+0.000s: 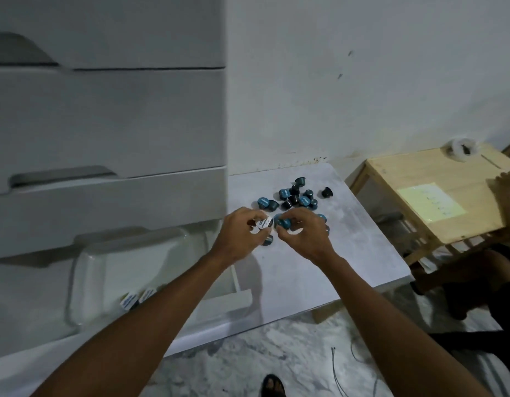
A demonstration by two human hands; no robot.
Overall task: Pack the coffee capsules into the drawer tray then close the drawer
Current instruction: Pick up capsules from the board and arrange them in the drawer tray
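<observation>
Coffee capsules (pixel 298 194) lie in a loose pile on the grey desk (pixel 348 247), far side, mostly dark with blue lids. Left grip (pixel 242 230) pinches a white-lidded capsule (pixel 264 224); right grip (pixel 304 233) is clamped on a blue-lidded capsule (pixel 284 222). Both are at the near edge of the pile, almost touching. Left of the desk the bottom drawer (pixel 213 319) is pulled out, with a white tray (pixel 85 270) inside and two capsules (pixel 129 300) at its near end. White drawer cabinet (pixel 105 124) above. Wooden stool (pixel 448 173) to the right.
</observation>
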